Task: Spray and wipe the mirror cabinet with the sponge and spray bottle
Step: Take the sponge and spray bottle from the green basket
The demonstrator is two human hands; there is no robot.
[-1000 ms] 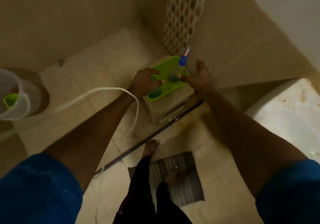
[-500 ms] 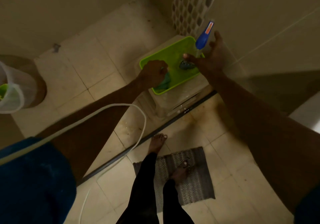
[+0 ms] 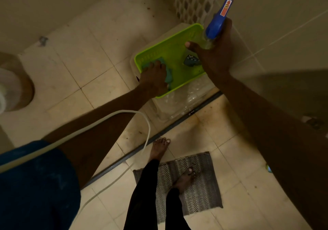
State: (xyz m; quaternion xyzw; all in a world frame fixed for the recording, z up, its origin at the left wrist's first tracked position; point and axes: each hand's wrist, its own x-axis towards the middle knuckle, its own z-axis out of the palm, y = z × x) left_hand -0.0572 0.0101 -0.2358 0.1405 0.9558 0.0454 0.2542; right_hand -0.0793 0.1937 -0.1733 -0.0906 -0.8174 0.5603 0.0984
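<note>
In the head view, the right hand [image 3: 212, 55] is wrapped around the spray bottle [image 3: 215, 23] and holds it above the far corner of the green tray [image 3: 177, 52], probably so it is ready to carry to the mirror cabinet, which is not visible here. The left hand [image 3: 154, 77] reaches down into the tray with its fingers curled over the teal sponge [image 3: 168, 74], which lies under and just beside the fingers at the near left side; I judge it is grasping the sponge to lift it.

One head-worn view, looking steeply down from standing height past both forearms to the tiled floor [image 3: 99, 39] and the person's bare feet (wide-angle, edges bowed); the green tray [image 3: 179, 66] sits at arm's reach ahead.
</note>
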